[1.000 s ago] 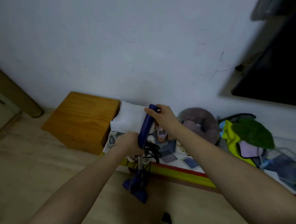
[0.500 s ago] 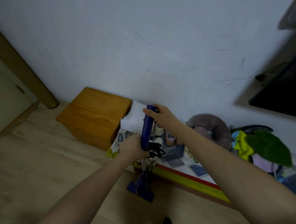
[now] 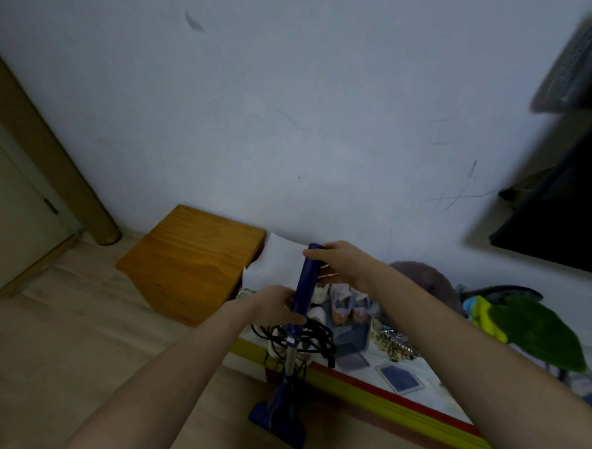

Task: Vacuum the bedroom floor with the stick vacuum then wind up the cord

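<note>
Winding step, by the look: the stick vacuum [image 3: 305, 286] stands just right of the wooden box [image 3: 189, 263], the cord [image 3: 295, 337] looped at its shaft. The left hand [image 3: 276, 307] grips mid-handle; the right hand [image 3: 340, 261] grips the top. Next, loops need securing.

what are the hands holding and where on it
Both hold the stick vacuum: right hand at the handle's top end, left hand lower, just above the coiled cord.

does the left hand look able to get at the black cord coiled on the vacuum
Probably yes. The left hand grips the blue handle just above the black cord, with nothing between them; the right hand holds the handle's top.
</note>
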The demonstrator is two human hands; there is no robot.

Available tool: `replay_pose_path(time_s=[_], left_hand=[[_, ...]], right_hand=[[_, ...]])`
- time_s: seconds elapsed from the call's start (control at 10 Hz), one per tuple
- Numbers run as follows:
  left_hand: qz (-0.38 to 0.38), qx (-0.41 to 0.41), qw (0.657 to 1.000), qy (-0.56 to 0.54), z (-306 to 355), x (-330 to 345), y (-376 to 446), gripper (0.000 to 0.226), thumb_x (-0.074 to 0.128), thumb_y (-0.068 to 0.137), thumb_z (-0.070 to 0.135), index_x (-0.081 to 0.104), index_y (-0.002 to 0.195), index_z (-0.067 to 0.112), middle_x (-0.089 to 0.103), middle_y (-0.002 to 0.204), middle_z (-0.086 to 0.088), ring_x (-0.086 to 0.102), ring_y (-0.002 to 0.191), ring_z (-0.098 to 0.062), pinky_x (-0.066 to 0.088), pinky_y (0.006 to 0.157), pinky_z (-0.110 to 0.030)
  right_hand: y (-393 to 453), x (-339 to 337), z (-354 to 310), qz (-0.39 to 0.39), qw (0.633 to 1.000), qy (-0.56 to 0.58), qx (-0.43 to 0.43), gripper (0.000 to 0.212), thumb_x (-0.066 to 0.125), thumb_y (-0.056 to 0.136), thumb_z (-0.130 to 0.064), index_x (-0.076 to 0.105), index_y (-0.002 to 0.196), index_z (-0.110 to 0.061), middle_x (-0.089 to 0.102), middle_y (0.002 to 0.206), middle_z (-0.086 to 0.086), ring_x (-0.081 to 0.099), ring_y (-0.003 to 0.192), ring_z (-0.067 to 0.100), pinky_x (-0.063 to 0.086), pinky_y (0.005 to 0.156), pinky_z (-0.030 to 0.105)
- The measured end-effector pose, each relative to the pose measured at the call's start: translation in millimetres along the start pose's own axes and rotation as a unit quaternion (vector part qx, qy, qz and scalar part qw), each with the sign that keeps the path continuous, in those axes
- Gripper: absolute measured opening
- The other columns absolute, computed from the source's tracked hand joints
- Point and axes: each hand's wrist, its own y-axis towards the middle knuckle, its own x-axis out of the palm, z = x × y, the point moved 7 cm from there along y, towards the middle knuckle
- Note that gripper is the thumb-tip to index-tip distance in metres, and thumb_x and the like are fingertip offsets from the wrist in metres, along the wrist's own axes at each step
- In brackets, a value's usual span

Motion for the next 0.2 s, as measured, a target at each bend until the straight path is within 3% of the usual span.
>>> replay_pose_path(time_s=[0.1,0.2], left_hand=[[0.024,0.000,1.000,-0.004,1,-12,-4,0.048,0.060,0.090,0.042,0.055,0.129,0.014,0.061,0.124,-0.002,0.058,0.109,-0.019,0.048,0.096,-0.034],[0.085,0.029,0.996,-0.004,6,-34,-11,0.039,0.059,0.090,0.041,0.061,0.121,0.017,0.064,0.117,0.000,0.060,0.102,-0.012,0.050,0.085,-0.025]], right_hand=[[0,-6,-7,0.009,1.000,-0.008,-0.007,0.025,0.068,0.089,-0.027,0.063,0.102,-0.006,0.067,0.104,0.012,0.067,0.088,0.022,0.057,0.068,0.026],[2,-17,-18,0.020,1.000,-0.011,-0.021,0.028,0.066,0.091,-0.029,0.063,0.105,-0.005,0.068,0.104,0.014,0.068,0.087,0.023,0.059,0.069,0.027]])
